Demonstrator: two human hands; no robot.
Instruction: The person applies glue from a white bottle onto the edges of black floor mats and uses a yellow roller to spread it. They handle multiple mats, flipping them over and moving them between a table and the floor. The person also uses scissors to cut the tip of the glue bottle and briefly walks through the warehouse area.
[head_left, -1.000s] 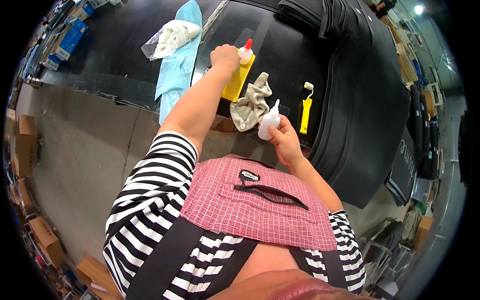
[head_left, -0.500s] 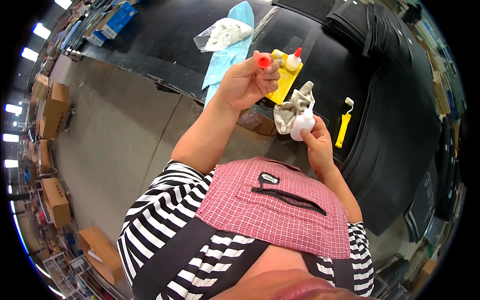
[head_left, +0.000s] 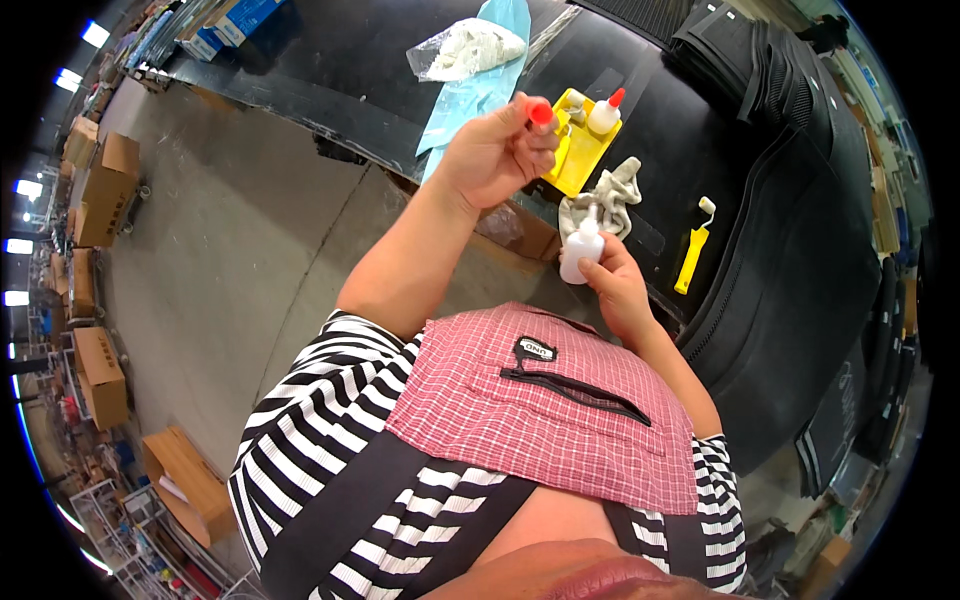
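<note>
A red bottle cap [head_left: 539, 111] is pinched in my left hand [head_left: 497, 155], raised over the table's near edge with the cap's hollow end showing. My right hand [head_left: 619, 285] is wrapped round a white squeeze bottle [head_left: 580, 256], whose bare nozzle points up. Just beyond that bottle lies a crumpled off-white glove or cloth [head_left: 612, 205]. Farther off, a yellow tray [head_left: 583, 168] holds another white bottle with a red cap [head_left: 606, 114] and a small roller [head_left: 575, 104]. To the right lies a small yellow-handled roller [head_left: 692, 258].
A plastic bag of white material [head_left: 470, 52] rests on a light blue cloth [head_left: 470, 110] on the black table [head_left: 330, 90]. Black sheets [head_left: 710, 60] are stacked at the far right, and a large black zippered piece [head_left: 780, 300] hangs over the right side. Cardboard boxes [head_left: 108, 190] stand at the left.
My right hand has brought the squeeze bottle left, nearer my left hand. My left hand still holds the red cap and has shifted slightly right. The whole view has tilted a little.
</note>
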